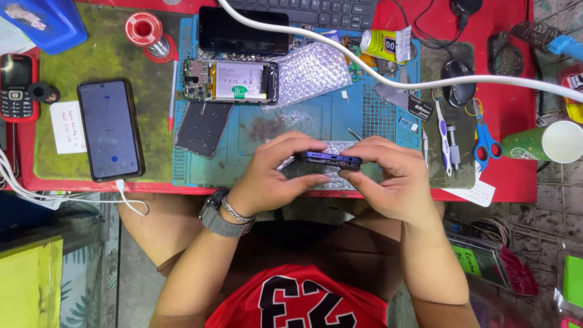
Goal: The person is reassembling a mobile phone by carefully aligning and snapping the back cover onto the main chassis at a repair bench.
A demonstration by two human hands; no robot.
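Note:
Both of my hands grip a dark blue phone (328, 159) held edge-on, just above the front edge of the blue work mat (291, 121). My left hand (276, 173), with a grey watch and chain bracelet at the wrist, pinches the phone's left end. Its right end is wrapped by the fingers of my right hand (392, 179). A piece of bubble wrap (331, 149) lies under the phone. Farther back on the mat lies an opened phone (231, 80) with its battery and board exposed, and beside it a dark back cover (202, 127).
A black phone (110, 129) on a white cable lies at the left on a green mat. A solder spool (146, 30), glue tube (382, 44), toothbrush (442, 130), blue scissors (484, 141), mouse (458, 82), green paper cup (543, 143) and keyboard (310, 11) crowd the red table.

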